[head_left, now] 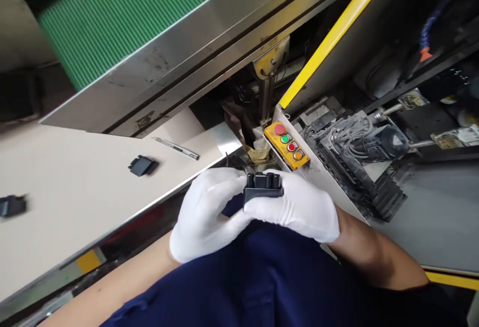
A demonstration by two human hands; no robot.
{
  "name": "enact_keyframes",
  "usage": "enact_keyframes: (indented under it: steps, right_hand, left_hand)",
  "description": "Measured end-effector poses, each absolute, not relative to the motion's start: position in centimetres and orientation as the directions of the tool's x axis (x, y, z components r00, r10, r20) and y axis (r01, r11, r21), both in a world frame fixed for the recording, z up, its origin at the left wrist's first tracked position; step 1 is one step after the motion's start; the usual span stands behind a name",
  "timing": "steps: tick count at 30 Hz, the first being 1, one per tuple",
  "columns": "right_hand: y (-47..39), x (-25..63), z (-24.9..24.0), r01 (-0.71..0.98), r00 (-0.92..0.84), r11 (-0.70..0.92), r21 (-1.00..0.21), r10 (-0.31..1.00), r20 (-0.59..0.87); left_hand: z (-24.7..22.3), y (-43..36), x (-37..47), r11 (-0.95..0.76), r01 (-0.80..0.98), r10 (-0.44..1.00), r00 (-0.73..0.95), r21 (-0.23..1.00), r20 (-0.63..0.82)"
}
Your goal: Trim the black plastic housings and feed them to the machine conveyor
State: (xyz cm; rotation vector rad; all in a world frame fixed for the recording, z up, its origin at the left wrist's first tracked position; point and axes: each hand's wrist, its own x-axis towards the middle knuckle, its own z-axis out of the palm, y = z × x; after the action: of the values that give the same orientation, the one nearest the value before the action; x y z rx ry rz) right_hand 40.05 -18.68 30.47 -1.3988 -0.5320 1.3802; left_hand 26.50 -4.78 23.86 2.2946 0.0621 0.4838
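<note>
A black plastic part [263, 187] with short posts along its top is held in front of my body. My right hand [299, 207], in a white glove, grips it from the right, its thumb across the near face. From the left, my gloved left hand [209, 215] has its thumb and fingertips at the part's left edge, with a gap between thumb and fingers. The part hides some of the fingertips.
On the pale table [86, 187] lie a black part [142, 165], another black part [12, 206] and a utility knife [176, 148]. A green ribbed conveyor [138, 13] is above. To the right are a yellow button box [286, 145] and a machine [359, 152].
</note>
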Motion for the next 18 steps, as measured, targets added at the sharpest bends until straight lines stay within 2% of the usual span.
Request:
enact_keyframes:
  steps: [7,14,18]
  right_hand:
    - [-15.8,39.0,29.8,-0.476,0.105,-0.453,-0.754,0.822,-0.560]
    - [-12.9,37.3,30.0,-0.467,0.049,-0.472,-0.748,0.831,-0.555]
    - [-12.2,36.8,29.5,-0.463,-0.032,-0.537,-0.706,0.805,-0.592]
  left_hand:
    - [24.2,-3.6,24.8,-0.740,-0.182,0.263,0.808,0.648,0.527]
    - [24.3,-1.6,22.9,-0.735,-0.138,0.323,0.789,0.664,0.522]
    - [24.7,-0.4,22.5,-0.685,-0.107,0.289,0.868,0.721,0.404]
